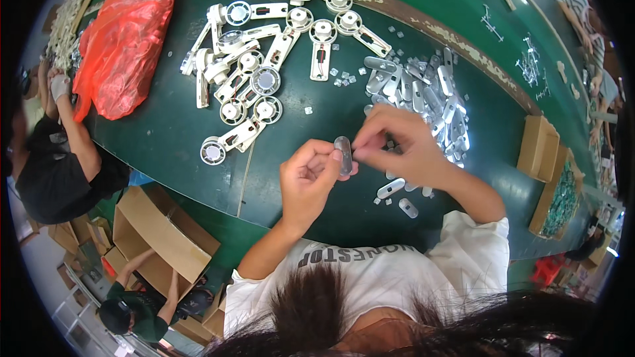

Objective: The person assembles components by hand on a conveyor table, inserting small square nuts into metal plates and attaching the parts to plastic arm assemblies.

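My left hand (311, 175) is closed on a small silver-grey oval cover (343, 155), holding it upright between thumb and fingers over the green table. Just right of it, my right hand (397, 142) has its thumb and fingertips pinched together near the cover's edge. Whatever may be between those fingertips is too small and blurred to make out. Beyond my right hand lies a heap of similar shiny oval covers (423, 89). A few loose covers (390, 188) rest near my right forearm. Tiny clear square pieces (344, 79) are scattered beside the heap.
White handheld-fan-like parts (266, 81) with round heads cover the table's far left. A red plastic bag (129, 39) stands at the left edge. Cardboard trays (539, 149), one with green parts, sit at right. Other people (73, 152) work nearby. An open carton (162, 225) is at lower left.
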Tool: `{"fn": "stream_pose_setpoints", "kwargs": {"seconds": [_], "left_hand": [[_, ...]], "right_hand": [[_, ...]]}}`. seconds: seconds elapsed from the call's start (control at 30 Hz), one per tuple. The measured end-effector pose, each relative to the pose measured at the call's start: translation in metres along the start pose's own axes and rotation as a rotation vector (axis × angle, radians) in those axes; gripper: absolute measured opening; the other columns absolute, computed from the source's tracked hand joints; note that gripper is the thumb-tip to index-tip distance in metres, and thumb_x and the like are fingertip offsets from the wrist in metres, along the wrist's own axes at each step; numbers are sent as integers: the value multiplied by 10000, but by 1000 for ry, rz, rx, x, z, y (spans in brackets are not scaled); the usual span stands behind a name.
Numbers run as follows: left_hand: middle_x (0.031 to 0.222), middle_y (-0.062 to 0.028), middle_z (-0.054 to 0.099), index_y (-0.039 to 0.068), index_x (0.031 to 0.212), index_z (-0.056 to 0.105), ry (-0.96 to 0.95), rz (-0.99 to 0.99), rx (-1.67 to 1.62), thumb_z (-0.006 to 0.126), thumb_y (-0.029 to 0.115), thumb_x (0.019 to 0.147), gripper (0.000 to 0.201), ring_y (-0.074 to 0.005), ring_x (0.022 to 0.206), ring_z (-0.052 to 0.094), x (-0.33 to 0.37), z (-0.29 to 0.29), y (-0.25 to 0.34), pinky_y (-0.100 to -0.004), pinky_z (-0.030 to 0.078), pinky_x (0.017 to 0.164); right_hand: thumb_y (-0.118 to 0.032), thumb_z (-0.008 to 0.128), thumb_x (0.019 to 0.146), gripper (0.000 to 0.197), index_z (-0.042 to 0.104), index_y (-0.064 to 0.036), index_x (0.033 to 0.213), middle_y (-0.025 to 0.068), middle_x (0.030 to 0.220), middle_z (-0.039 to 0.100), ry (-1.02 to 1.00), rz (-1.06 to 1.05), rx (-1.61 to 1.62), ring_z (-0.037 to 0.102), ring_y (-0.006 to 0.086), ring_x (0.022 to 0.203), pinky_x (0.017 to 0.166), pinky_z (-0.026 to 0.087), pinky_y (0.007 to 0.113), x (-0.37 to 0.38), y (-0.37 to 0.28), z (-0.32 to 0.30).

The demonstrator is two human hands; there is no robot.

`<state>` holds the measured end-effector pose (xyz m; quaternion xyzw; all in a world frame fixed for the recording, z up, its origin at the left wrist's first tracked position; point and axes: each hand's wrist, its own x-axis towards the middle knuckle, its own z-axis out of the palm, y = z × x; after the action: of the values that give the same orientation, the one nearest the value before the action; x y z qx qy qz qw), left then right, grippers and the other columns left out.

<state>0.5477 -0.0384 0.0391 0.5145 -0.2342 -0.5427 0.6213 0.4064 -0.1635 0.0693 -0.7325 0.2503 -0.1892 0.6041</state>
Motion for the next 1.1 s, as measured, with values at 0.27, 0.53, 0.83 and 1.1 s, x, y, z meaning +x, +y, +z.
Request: {"fn": "stream_pose_setpoints", "kwargs": {"seconds": [0.27, 0.53, 0.83, 1.1], "left_hand": [[787, -102, 644, -59, 930, 567, 102, -15, 166, 532, 49, 912, 115, -160, 679, 655, -13, -9, -1, -244, 538, 594], [803, -136, 665, -78, 972, 579, 146, -71, 122, 522, 71, 919, 168, -188, 707, 669, -14, -20, 8, -244, 551, 609], [875, -163, 661, -77, 1018, 573, -119, -125, 79, 497, 75, 925, 194, -242, 773, 677, -8, -8, 5, -307, 566, 679], [904, -144, 658, -66, 1070, 564, -168, -264, 10, 476, 94, 942, 224, -226, 804, 670, -10, 0, 7, -306, 563, 693]], "right_hand": [[-191, 662, 777, 333, 583, 1, 1037, 152, 1150, 493, 321, -501, -1087, 471, 305, 1031, 839, 390, 435, 110, 26, -26], [-190, 702, 761, 384, 529, -80, 1085, 89, 1180, 526, 122, -469, -742, 470, 253, 1157, 901, 372, 428, 101, 9, -37], [-151, 628, 842, 414, 486, -83, 1224, 46, 880, 428, -186, -45, -130, 461, 137, 745, 646, 400, 261, 19, -19, -7], [-117, 551, 889, 349, 440, -74, 1217, 76, 947, 410, -243, -108, -128, 462, 175, 792, 686, 410, 287, 10, -4, -11]]}}
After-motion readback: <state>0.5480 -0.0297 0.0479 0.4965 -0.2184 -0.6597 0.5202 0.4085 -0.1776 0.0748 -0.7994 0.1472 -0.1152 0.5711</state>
